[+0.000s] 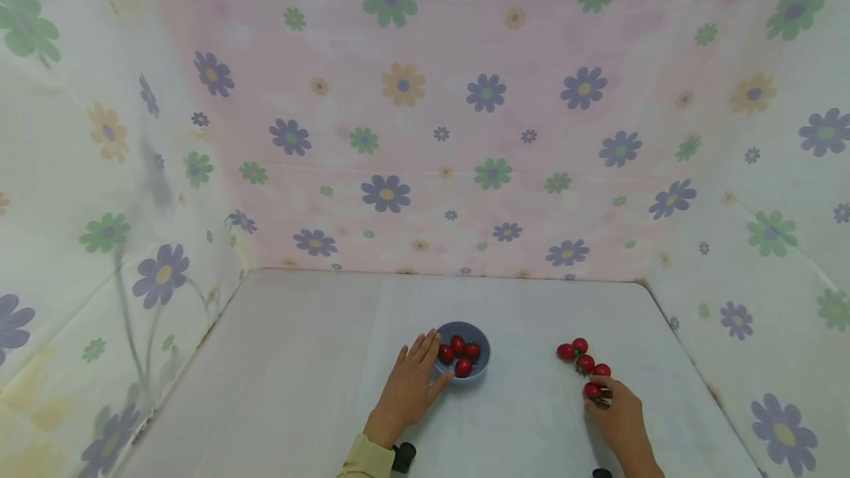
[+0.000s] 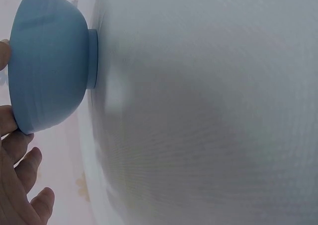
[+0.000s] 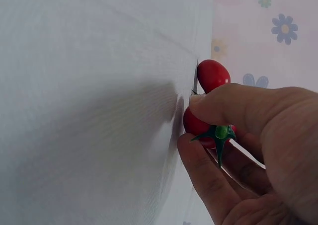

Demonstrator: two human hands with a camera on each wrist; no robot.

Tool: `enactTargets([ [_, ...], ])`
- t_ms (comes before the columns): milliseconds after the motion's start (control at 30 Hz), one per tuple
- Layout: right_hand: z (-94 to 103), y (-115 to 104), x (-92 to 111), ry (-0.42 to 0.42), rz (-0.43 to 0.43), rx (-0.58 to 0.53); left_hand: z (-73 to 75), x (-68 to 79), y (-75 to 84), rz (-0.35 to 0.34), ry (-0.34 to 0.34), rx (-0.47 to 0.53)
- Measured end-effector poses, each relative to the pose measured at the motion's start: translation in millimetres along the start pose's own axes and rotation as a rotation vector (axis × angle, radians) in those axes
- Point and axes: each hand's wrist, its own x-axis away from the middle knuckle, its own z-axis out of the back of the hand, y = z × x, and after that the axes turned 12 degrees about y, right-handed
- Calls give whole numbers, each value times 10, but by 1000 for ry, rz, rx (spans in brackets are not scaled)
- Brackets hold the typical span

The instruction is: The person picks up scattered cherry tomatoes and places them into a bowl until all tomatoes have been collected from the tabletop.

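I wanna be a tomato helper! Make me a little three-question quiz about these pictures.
1. Count: how many tomatoes show inside the blue bowl?
2. True or false: the left hand touches the bowl.
3. Fill in: the right hand pinches a ____ with a green leafy top.

Key:
1. Four.
2. True; its fingers are at the bowl's side.
3. Tomato.

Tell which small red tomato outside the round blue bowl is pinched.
The small red tomato nearest the person, pinched by the right hand; the other four outside lie farther away.
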Motion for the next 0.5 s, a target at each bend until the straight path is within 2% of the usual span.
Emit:
enactTargets([
  [233,-13,-30,44,17,-34,-22,2,7,2,3,-4,0],
  [500,-24,-70,116,51,-31,-61,-36,4,-26,-4,2,3],
])
